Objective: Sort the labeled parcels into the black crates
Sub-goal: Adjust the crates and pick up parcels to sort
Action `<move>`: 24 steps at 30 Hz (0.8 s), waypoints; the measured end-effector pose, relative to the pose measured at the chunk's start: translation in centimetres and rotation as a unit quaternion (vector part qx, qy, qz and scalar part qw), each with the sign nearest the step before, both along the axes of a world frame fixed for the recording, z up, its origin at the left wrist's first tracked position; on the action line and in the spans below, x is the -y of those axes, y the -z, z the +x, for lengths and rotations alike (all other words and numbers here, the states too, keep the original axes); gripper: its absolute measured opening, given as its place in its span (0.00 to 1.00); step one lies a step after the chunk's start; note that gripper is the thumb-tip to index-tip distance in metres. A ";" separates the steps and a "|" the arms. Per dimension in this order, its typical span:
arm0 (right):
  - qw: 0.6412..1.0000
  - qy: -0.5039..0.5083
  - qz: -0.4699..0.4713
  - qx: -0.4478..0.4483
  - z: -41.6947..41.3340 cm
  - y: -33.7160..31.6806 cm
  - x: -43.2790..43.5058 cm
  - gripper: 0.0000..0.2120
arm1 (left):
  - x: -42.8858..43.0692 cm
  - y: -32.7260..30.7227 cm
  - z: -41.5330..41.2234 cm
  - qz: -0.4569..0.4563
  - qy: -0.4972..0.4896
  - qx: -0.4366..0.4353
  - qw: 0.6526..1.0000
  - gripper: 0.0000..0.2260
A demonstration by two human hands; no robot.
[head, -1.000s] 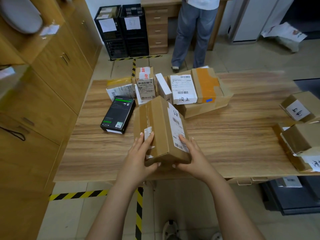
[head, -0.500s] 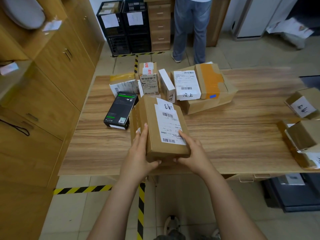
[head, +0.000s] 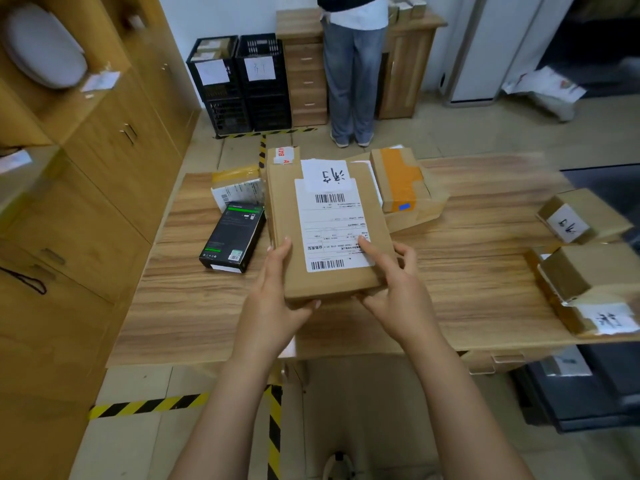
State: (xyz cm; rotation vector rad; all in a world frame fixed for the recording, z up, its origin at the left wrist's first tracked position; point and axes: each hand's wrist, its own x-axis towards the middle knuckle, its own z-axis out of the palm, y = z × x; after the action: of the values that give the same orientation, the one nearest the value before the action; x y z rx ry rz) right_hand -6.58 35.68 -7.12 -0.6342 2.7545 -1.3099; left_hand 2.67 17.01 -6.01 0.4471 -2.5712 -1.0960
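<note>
1. Noted a wooden bench [head: 485, 278] across the middle of the frame, with parcels scattered over it.
2. Saw black crates [head: 239, 98] stacked in two columns on the floor at upper centre-left, a white sheet on each front and boxes showing in the top of the left column.
3. Found the brown parcel [head: 287, 220] at centre frame, held over the bench with its printed label and handwritten slip facing the camera, hiding part of the parcels behind.
4. Spotted labelled parcels [head: 585, 220] on the bench at the right edge.
5. Picked out an orange-taped parcel [head: 398, 178] just right of the brown parcel's far end.
6. Marked a black box [head: 232, 240] lying flat just left of the brown parcel.
7. Caught the left hand [head: 273, 306] gripping the near left corner, fingers up the side, thumb along the near edge.
8. Caught the right hand [head: 398, 296] gripping the near right corner, forefinger stretched across the label, the other fingers curled against the side.
</note>
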 end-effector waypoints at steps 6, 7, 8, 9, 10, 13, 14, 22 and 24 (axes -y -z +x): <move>0.997 0.036 -0.015 -0.064 0.5 -2.5 -1.6 0.44 | -1.6 -1.9 -0.7 -0.005 0.021 -0.057 0.998 0.45; 0.997 0.039 -0.015 -0.067 0.7 -2.5 -1.9 0.44 | -1.8 -1.9 -0.8 -0.006 0.026 -0.055 0.998 0.45; 0.997 0.041 -0.014 -0.068 0.8 -2.4 -2.2 0.44 | -2.0 -1.8 -0.8 -0.006 0.031 -0.049 0.998 0.45; 0.997 0.042 -0.012 -0.063 1.0 -2.2 -2.4 0.43 | -2.2 -1.6 -0.8 -0.004 0.036 -0.042 0.998 0.45; 0.998 0.043 -0.006 -0.051 1.2 -1.9 -2.7 0.43 | -2.4 -1.1 -0.8 -0.003 0.039 -0.036 0.999 0.45; 0.999 0.046 0.018 -0.003 1.8 0.0 -3.5 0.43 | -3.2 0.7 -0.3 0.007 0.037 0.007 0.999 0.46; 0.998 0.048 0.027 0.012 2.0 0.9 -3.8 0.43 | -3.4 1.4 -0.1 0.013 0.034 0.029 0.999 0.46; 0.986 0.064 0.109 0.111 4.1 6.4 -5.0 0.42 | -4.8 7.3 0.8 0.053 0.045 0.150 0.986 0.47; 0.985 0.061 0.128 0.101 4.3 7.0 -4.9 0.41 | -4.8 8.2 0.7 0.052 0.048 0.162 0.984 0.47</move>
State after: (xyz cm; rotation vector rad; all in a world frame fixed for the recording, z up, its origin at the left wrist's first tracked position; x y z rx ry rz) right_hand -2.29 40.57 -14.14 -0.3030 2.7607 -0.9500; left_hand 3.40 21.84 -14.19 0.5731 -2.8498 -1.2891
